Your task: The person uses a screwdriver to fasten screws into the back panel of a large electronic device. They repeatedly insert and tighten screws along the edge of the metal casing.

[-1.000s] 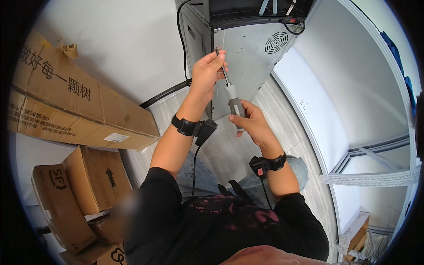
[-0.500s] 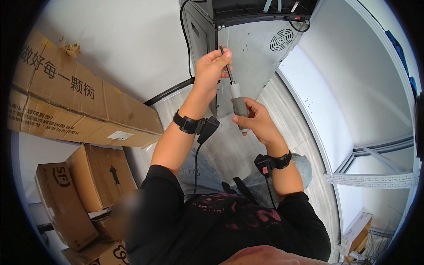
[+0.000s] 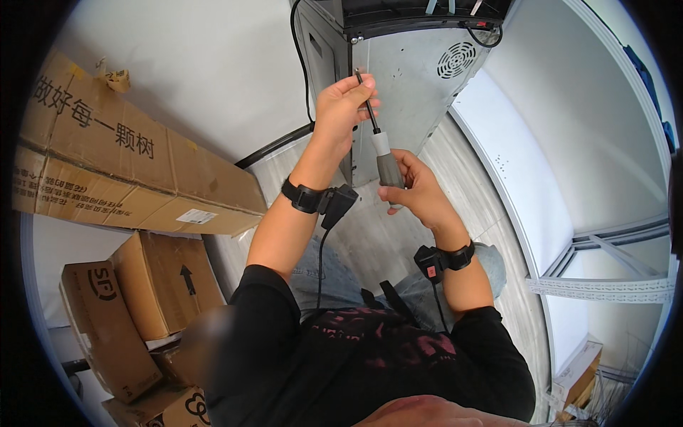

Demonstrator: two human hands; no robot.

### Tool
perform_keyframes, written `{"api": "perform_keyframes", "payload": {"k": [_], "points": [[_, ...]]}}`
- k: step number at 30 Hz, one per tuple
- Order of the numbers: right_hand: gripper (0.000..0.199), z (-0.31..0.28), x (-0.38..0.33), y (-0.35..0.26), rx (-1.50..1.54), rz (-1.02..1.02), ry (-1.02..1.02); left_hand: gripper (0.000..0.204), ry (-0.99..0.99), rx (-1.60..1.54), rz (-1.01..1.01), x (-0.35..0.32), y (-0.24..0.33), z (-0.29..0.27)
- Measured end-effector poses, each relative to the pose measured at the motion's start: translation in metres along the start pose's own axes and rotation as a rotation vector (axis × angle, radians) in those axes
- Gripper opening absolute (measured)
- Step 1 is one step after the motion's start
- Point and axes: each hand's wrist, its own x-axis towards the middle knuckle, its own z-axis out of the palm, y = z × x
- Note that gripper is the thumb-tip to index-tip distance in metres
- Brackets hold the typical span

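A screwdriver (image 3: 388,168) with a thick grey handle, a white collar and a dark shaft runs between my two hands. The thumb and fingers of my left hand (image 3: 340,107) pinch the shaft close to its tip. My right hand (image 3: 418,191) is closed around the lower part of the handle. Beyond the tip stands a machine with a light grey metal side panel (image 3: 405,85). The tip is by this panel's left edge, near the upper corner; whether it touches a screw there is too small to tell.
The panel carries a round vent (image 3: 456,60), with a black cable (image 3: 485,41) above it. Large cardboard boxes (image 3: 142,156) stand along the left, with smaller cartons (image 3: 167,285) nearer me. A white shelf frame (image 3: 523,171) curves along the right. Pale wood-look floor (image 3: 356,220) lies below my hands.
The view has shifted slightly. Both hands keep the same hold on the screwdriver, and its tip stays near the panel's edge.
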Motion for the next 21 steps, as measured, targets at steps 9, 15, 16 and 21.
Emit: {"api": "perform_keyframes", "payload": {"k": [9, 15, 16, 21], "points": [[0.057, -0.002, -0.005, -0.008, 0.278, 0.065, -0.098, 0.025, -0.013, -0.023, 0.010, 0.003, -0.003, -0.008], [0.066, -0.003, -0.001, 0.003, 0.064, -0.006, -0.032, 0.029, -0.048, -0.099, -0.046, 0.002, 0.005, -0.007], [0.065, -0.004, 0.000, 0.005, -0.022, -0.020, -0.006, 0.029, -0.022, -0.108, -0.040, 0.003, 0.005, -0.004], [0.055, 0.005, -0.001, -0.008, -0.084, 0.011, 0.000, 0.029, 0.073, -0.160, -0.006, 0.004, 0.001, 0.003]]}}
